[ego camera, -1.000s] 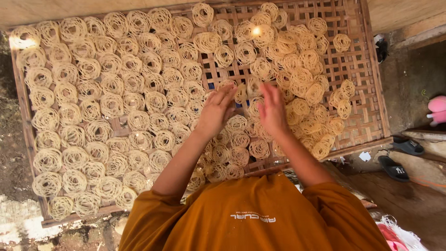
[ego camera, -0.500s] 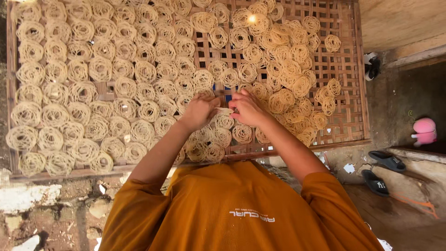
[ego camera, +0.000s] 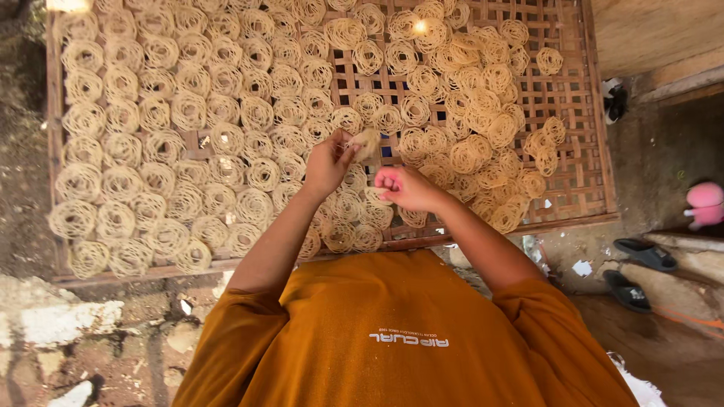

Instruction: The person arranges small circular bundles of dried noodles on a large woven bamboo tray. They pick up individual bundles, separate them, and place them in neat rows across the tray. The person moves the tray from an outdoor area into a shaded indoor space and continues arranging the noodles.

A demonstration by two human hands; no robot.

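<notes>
Left hand (ego camera: 326, 162) pinches a pale, stringy noodle coil (ego camera: 367, 142); right hand (ego camera: 407, 188) grips another coil (ego camera: 376, 196).

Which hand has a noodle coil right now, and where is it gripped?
The left hand pinches a noodle coil by its edge, lifted above the woven tray. The right hand touches another coil; its grip cannot be told.

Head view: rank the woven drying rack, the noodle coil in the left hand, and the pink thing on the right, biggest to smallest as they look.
1. Woven drying rack, by far the largest.
2 and 3. Noodle coil pinched in the left hand and the pink thing look about alike; the pink thing is cut by the frame edge, so no ranking.
</notes>
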